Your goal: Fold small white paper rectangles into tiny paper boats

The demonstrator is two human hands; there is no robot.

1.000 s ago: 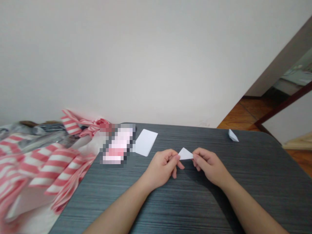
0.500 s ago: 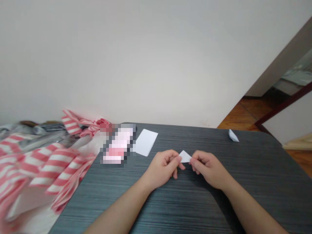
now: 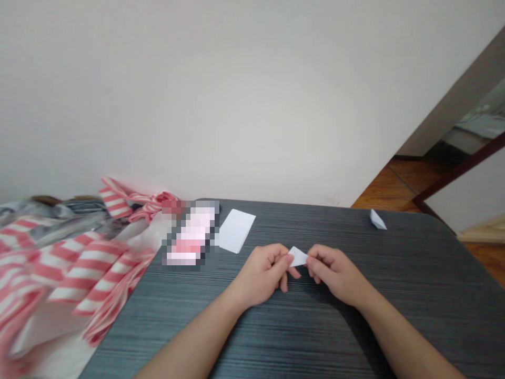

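- The left hand (image 3: 262, 271) and right hand (image 3: 337, 272) hover just above the surface (image 3: 315, 337), close together, wrists apart and forearms angled inward.
- The left fingers (image 3: 281, 258) are curled narrow, pinching one corner of a small white paper triangle (image 3: 298, 257).
- The right fingers (image 3: 316, 260) are also drawn in narrow, holding the opposite end of the same piece.
- The triangle sits between the two hands, just above the surface, tilted rather than lying flat. Its ends are hidden by the fingertips.
- Compared with a second ago, the hands have closed in on each other, so less of the paper shows between them and its angle has shifted.
- A plain white paper rectangle (image 3: 235, 230) lies flat on the surface, ahead of the left hand.
- A small folded paper piece (image 3: 377, 220) lies near the far right edge, well apart from both hands.
- A pixelated pink-and-white object (image 3: 191, 237) sits beside the rectangle; it is too blurred to identify.
- Red-and-white striped cloth (image 3: 87, 273) is heaped beyond the surface's left edge.
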